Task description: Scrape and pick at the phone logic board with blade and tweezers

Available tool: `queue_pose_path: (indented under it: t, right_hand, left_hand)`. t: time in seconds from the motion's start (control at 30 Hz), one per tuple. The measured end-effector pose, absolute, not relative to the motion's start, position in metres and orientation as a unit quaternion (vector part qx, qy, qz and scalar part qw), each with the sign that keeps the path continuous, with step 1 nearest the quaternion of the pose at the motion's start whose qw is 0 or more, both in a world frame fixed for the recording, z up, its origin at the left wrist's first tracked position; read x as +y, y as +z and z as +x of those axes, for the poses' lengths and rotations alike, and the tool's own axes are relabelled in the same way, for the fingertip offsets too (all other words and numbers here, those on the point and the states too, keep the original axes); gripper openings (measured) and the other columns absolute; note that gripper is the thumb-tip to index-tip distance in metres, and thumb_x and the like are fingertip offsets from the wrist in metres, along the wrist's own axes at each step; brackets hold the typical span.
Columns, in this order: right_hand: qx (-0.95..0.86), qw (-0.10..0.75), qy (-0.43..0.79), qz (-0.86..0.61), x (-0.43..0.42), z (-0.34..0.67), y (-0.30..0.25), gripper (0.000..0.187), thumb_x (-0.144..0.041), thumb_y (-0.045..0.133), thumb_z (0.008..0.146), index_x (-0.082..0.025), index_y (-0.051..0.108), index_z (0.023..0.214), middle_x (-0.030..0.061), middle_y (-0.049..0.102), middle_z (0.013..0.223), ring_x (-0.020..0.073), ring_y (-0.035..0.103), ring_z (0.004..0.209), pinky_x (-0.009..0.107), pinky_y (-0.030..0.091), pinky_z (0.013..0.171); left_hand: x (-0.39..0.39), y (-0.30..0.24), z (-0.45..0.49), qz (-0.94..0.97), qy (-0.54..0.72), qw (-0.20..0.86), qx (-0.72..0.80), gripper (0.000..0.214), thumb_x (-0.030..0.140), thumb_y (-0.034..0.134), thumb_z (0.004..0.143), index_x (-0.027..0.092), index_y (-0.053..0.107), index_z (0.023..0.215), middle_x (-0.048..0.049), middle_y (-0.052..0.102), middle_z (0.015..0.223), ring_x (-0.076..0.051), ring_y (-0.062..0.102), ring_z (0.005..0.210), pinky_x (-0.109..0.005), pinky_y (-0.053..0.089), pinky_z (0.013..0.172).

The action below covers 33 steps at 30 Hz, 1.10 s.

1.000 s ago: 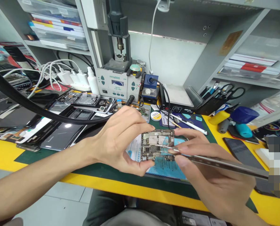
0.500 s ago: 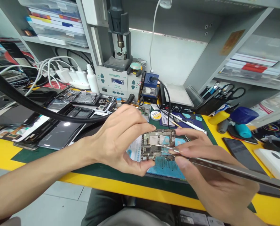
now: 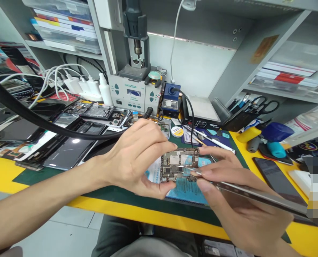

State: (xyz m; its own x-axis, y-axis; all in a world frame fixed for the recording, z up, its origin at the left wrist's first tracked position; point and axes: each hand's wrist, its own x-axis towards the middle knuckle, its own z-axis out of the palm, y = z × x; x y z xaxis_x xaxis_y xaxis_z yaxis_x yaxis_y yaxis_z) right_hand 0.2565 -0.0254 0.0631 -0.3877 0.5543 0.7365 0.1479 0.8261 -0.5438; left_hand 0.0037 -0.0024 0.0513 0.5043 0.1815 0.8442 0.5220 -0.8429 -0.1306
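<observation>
My left hand [image 3: 140, 160] pinches a phone logic board [image 3: 172, 159] between thumb and fingers at its upper and lower edges. The board is held up above a blue mat [image 3: 188, 191], its chip side facing me. In my right hand [image 3: 236, 189] is a pair of metal tweezers [image 3: 244, 192], gripped between thumb and fingers. The tweezer tips lie over the middle of the board, near its dark chips; whether they touch it I cannot tell. Part of the board's right side is hidden behind the tips and my right fingers.
A hot air station [image 3: 132, 94] stands at the back, with a thick black hose [image 3: 54, 130] crossing the left side. Opened phones [image 3: 70, 146] lie at left. A dark phone [image 3: 276, 175] rests at right, near scissors [image 3: 268, 105] in a holder and a yellow bottle [image 3: 248, 134].
The tweezer tips have drawn closer together and shifted very slightly over the board. My left hand and the board stay nearly still.
</observation>
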Motion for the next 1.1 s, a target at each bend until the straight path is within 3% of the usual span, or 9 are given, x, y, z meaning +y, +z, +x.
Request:
queue_pose_path:
  t: [0.57, 0.9, 1.1]
  right_hand:
    - [-0.809, 0.515, 0.188, -0.214, -0.0244, 0.2562, 0.0549, 0.051, 0.009, 0.072, 0.08, -0.027, 0.076, 0.116, -0.0012, 0.08, 0.091, 0.0303, 0.076, 0.11, 0.061, 0.058, 0.109]
    - [-0.782, 0.56, 0.197, -0.191, -0.0235, 0.2507, 0.0596, 0.044, 0.012, 0.071, 0.078, -0.019, 0.078, 0.109, -0.0004, 0.078, 0.088, 0.0247, 0.074, 0.108, 0.047, 0.061, 0.105]
    - [-0.789, 0.55, 0.194, -0.195, -0.0234, 0.251, 0.0588, 0.047, 0.012, 0.071, 0.079, -0.02, 0.077, 0.113, 0.0004, 0.079, 0.09, 0.0277, 0.074, 0.113, 0.05, 0.061, 0.103]
  left_hand:
    - [-0.0024, 0.0539, 0.005, -0.846, -0.446, 0.206, -0.208, 0.058, 0.056, 0.08, 0.079, 0.008, 0.067, 0.109, -0.0121, 0.069, 0.083, -0.027, 0.066, 0.076, -0.052, 0.061, 0.075]
    - [-0.0037, 0.0526, 0.0059, -0.848, -0.455, 0.171, -0.211, 0.061, 0.052, 0.082, 0.076, 0.002, 0.068, 0.108, -0.0168, 0.069, 0.085, -0.031, 0.067, 0.078, -0.053, 0.058, 0.073]
    - [-0.0029, 0.0522, 0.006, -0.849, -0.454, 0.163, -0.215, 0.062, 0.052, 0.084, 0.075, 0.002, 0.068, 0.109, -0.017, 0.069, 0.086, -0.031, 0.067, 0.078, -0.053, 0.058, 0.074]
